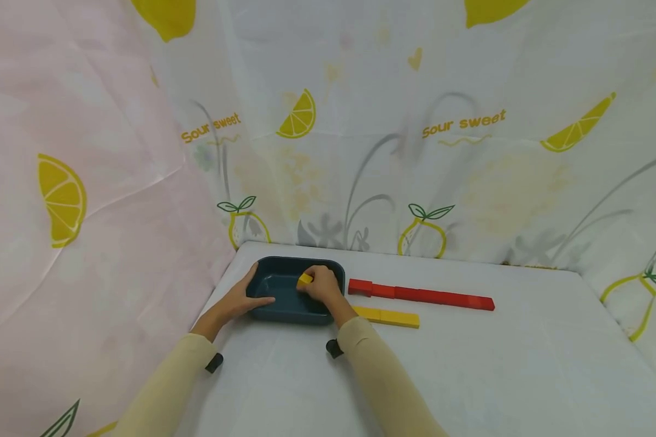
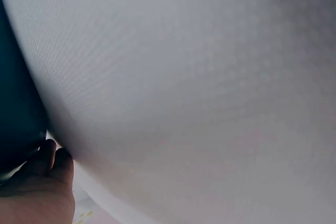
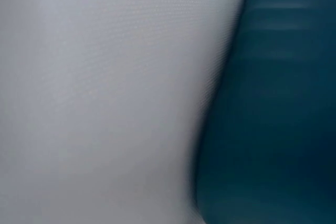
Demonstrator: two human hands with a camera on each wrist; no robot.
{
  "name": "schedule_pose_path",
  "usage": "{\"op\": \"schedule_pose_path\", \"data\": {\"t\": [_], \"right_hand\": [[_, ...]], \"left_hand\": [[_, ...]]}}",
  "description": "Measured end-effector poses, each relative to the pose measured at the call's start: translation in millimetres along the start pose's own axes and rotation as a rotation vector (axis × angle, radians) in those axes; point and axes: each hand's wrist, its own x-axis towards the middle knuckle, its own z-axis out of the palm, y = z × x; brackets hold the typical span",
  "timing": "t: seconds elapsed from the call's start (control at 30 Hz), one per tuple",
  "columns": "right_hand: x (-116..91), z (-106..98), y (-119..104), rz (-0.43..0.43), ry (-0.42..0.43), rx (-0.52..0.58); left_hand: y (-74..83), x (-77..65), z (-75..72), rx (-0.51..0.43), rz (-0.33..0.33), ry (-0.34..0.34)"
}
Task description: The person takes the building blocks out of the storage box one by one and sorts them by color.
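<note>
A dark teal rectangular basin [image 1: 284,292] stands on the white-covered table. My left hand [image 1: 243,298] grips its left end, thumb reaching over the rim and fingers along the outer wall. Those fingers [image 2: 62,166] show against the dark basin side [image 2: 16,87] in the left wrist view. Over the basin's right half, my right hand [image 1: 324,284] pinches a small yellow block [image 1: 304,279] between thumb and fingers. The right wrist view, blurred, catches only the basin's wall [image 3: 278,119] and the tablecloth; the right hand is not visible there.
Right of the basin, a row of red blocks [image 1: 432,295] stretches across the table, with a raised one at its left end. Nearer to me lies a shorter row of yellow blocks [image 1: 399,318], partly behind my right wrist. Lemon-printed curtains [image 1: 350,152] enclose the back and sides.
</note>
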Motion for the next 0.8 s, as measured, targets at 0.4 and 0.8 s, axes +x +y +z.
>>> {"op": "schedule_pose_path", "data": {"t": [0.4,0.8], "right_hand": [[-2.3,0.4,-2.1,-0.112,0.080,0.091],[-5.4,2.3,-1.1,-0.185,-0.001,0.185]], "left_hand": [[1.0,1.6,-0.9,0.011,-0.003,0.005],[0.3,1.9,-0.2,-0.014,-0.013,-0.002]]}}
